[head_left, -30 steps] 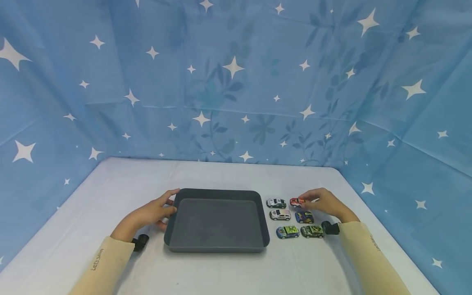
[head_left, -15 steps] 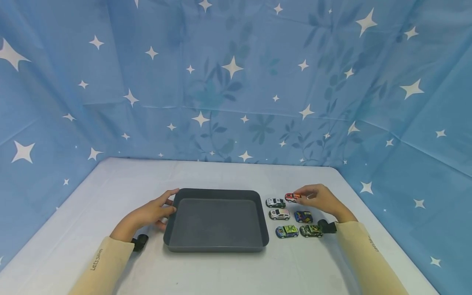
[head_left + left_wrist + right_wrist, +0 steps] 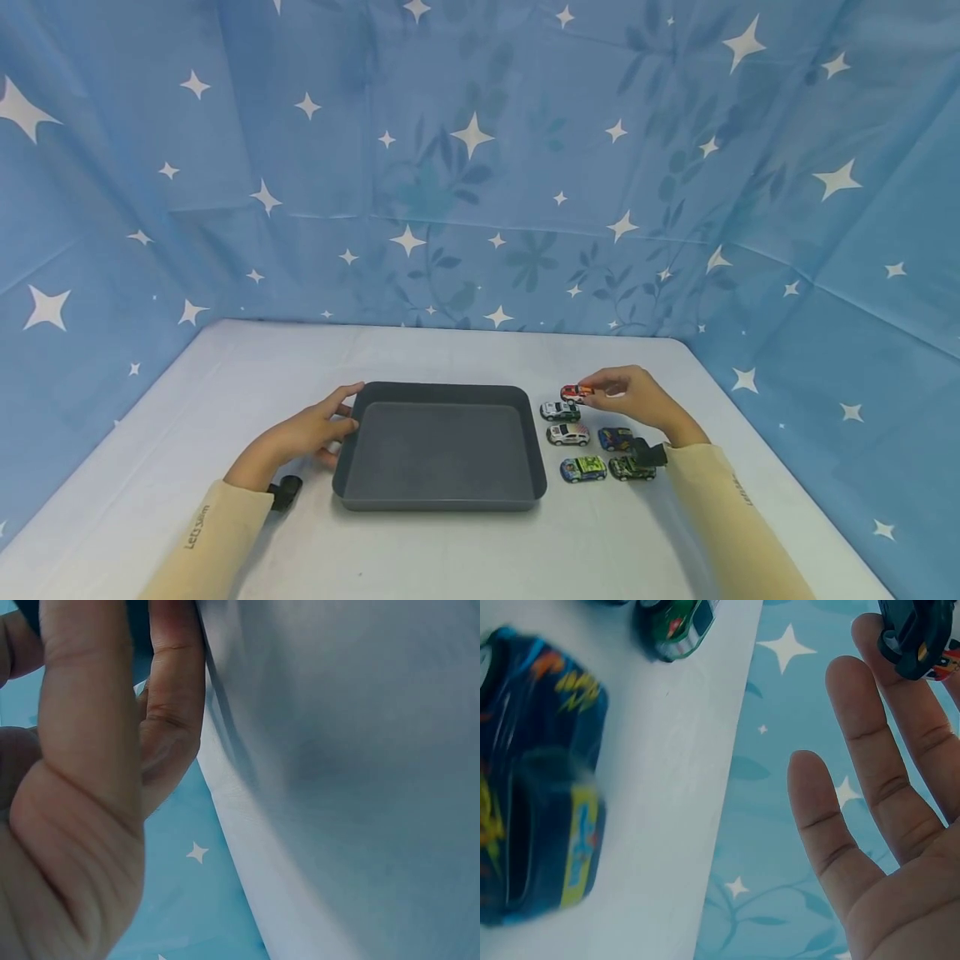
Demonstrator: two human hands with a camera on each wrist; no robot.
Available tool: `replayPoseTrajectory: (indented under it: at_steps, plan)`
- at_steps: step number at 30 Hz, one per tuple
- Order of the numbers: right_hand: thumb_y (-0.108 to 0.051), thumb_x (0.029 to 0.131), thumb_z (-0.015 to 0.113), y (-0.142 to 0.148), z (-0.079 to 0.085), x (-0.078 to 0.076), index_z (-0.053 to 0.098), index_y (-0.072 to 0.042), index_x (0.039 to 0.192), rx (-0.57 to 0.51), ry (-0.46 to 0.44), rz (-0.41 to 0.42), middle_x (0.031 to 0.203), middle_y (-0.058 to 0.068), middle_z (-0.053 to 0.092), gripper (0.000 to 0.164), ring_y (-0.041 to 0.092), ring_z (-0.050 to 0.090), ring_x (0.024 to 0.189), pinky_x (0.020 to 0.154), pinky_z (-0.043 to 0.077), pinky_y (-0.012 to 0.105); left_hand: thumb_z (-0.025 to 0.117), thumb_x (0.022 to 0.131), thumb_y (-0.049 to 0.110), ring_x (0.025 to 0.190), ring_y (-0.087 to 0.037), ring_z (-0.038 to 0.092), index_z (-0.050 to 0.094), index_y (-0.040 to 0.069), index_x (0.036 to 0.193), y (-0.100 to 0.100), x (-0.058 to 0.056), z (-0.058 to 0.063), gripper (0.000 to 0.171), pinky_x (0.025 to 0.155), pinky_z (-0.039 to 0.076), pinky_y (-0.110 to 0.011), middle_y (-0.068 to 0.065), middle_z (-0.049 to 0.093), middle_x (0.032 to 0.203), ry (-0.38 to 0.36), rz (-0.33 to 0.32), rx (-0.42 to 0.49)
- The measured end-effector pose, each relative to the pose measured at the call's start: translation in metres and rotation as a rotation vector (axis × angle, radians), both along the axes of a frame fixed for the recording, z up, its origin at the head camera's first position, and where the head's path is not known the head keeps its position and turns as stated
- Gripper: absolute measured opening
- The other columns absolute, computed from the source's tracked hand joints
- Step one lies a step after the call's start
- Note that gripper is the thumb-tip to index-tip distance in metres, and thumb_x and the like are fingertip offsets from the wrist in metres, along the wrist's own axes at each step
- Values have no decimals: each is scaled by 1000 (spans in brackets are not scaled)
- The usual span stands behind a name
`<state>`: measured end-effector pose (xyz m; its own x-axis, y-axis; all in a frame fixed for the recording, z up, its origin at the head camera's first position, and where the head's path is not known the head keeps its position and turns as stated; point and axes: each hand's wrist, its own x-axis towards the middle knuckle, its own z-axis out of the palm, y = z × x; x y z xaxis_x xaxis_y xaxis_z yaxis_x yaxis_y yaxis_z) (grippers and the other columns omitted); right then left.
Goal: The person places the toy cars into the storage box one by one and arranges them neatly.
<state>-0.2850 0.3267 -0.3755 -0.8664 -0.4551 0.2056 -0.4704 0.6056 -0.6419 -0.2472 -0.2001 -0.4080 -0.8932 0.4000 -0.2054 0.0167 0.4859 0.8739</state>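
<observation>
My right hand (image 3: 633, 393) pinches a red toy car (image 3: 576, 393) between thumb and fingertips, above the back end of a white and green toy car (image 3: 559, 411). In the right wrist view, only the red car's dark underside and a bit of its painted side show at the top right. My left hand (image 3: 309, 433) rests against the left side of a dark grey rectangular tray (image 3: 442, 506), its fingers loosely extended along the rim. The left wrist view shows the left fingers (image 3: 90, 697) touching the tray, which is mostly cut off.
Right of the tray lie a white toy car (image 3: 567, 434), a dark blue one (image 3: 615, 438), a blue and lime one (image 3: 582, 469) and a camouflage green one (image 3: 628, 469). A blue starry curtain (image 3: 480, 183) surrounds the white table (image 3: 420, 558).
My right hand has lifted the red toy car from the table and carried it left and away from me, toward the white and green car. The left hand and tray stay put.
</observation>
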Motion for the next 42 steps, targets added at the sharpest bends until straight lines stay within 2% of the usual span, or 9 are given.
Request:
replayPoseTrajectory:
  at_steps: [6,16,23,29,36,42]
  plan:
    - [-8,99,78,-9,2,-2,80,0,121,-1,12,21,115,11,80,24,28,72,105,93,60,49,51,113,9,109,-33,70,9,4,173,-2,0,0,74,68,62,-44,-42,35,157,-2,-6,-2]
    - [-8,100,78,-22,4,-3,80,-1,121,-13,14,41,115,10,80,23,26,72,105,94,59,53,51,114,9,110,-33,68,9,5,173,-3,1,-1,73,66,62,-43,-42,34,158,-1,-4,-7]
    - [-7,99,78,-29,6,-5,79,1,122,-18,12,57,116,13,79,24,31,73,105,94,58,57,50,114,9,106,-31,69,8,5,173,-3,0,-1,73,66,62,-44,-42,34,158,-4,-1,-5]
    - [-6,98,79,-36,5,-8,80,0,120,-15,33,53,112,10,80,23,27,73,103,96,58,58,51,113,9,111,-33,69,9,4,173,-2,1,0,74,67,62,-44,-41,35,157,0,1,-8]
    - [-5,99,79,-44,5,-9,80,1,120,-32,30,66,108,7,79,22,18,72,98,90,61,44,52,113,9,112,-33,68,9,5,173,-1,1,1,74,68,62,-43,-40,34,157,-15,4,4]
    - [-4,98,78,-51,5,-9,79,3,120,-43,31,85,107,8,78,23,13,70,94,87,61,38,52,113,8,115,-35,67,9,5,173,1,0,1,74,68,63,-42,-39,35,157,-29,11,11]
